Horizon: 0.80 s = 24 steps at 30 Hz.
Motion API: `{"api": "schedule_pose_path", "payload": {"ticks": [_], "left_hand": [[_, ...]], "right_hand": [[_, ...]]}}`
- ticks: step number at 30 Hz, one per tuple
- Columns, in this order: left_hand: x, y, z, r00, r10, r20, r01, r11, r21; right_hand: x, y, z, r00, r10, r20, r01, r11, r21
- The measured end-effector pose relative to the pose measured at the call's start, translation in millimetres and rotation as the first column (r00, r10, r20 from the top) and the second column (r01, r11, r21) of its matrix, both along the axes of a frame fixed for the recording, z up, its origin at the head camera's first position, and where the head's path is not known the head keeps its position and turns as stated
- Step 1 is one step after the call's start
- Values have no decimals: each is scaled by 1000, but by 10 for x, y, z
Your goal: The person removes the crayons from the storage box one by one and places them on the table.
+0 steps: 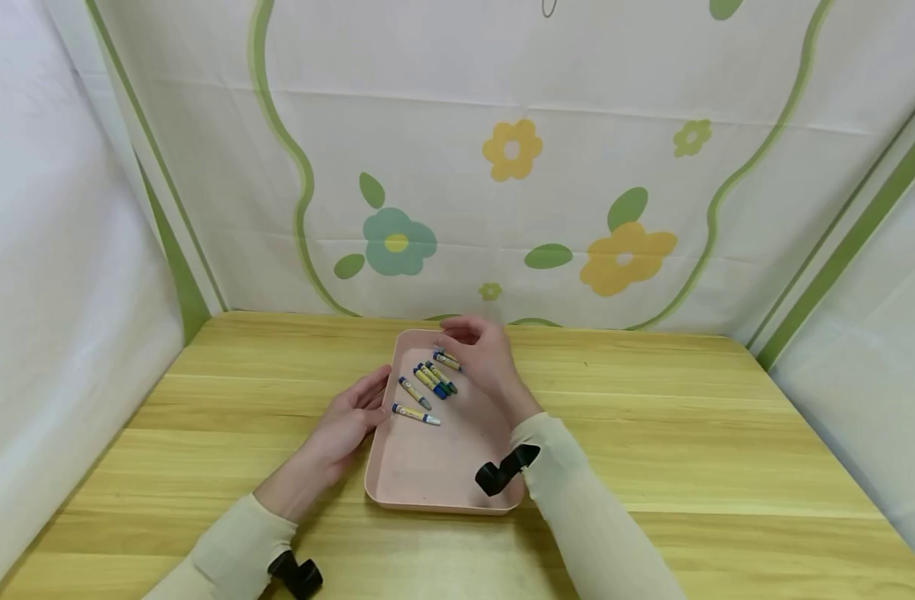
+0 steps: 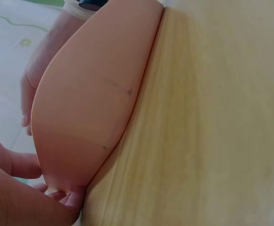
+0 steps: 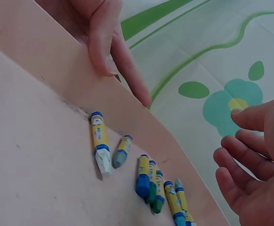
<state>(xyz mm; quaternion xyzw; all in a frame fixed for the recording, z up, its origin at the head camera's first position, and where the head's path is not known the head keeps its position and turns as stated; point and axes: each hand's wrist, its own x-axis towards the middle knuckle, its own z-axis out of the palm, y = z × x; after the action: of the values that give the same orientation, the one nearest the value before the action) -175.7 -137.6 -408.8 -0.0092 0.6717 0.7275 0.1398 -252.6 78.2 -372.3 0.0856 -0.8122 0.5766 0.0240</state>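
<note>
A shallow pink tray (image 1: 442,467) lies lengthwise on the table. Several short crayons (image 1: 431,382) with yellow and blue wrappers rest along its left and far part. The white crayon (image 3: 100,141) is nearest, then a grey crayon (image 3: 123,150), then blue, green and teal ones. My left hand (image 1: 352,421) holds the tray's left side, its thumb over the rim and fingers against the outer wall. Over the tray's far right part is my right hand (image 1: 483,358), fingers loosely bent and holding nothing. In the right wrist view this hand (image 3: 254,165) shows bare fingertips.
The wood-grain table (image 1: 675,467) spreads around the tray. A white flowered cloth (image 1: 457,200) hangs behind its far edge, and plain white side panels (image 1: 60,208) stand left and right. Black wrist cameras (image 1: 506,469) sit on both sleeves.
</note>
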Motion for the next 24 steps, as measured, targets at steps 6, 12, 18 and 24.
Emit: {"api": "schedule_pose_path", "payload": {"ticks": [6,12,18,24], "left_hand": [[-14,3,-12,1000,1,-4,-1,1000,-17],[-26,7,-23,1000,-1,-3,1,1000,-21],[-8,-7,-19,1000,-7,-12,7,1000,-19],[-5,-18,-16,1000,-11,-18,11,1000,-20]], "right_hand": [[39,-52,-48,1000,-28,5,28,996,89],[53,-70,-78,999,-41,-15,42,990,137],[65,-92,-93,999,-17,40,11,987,158],[67,-105,-133,993,55,101,-67,990,123]]}}
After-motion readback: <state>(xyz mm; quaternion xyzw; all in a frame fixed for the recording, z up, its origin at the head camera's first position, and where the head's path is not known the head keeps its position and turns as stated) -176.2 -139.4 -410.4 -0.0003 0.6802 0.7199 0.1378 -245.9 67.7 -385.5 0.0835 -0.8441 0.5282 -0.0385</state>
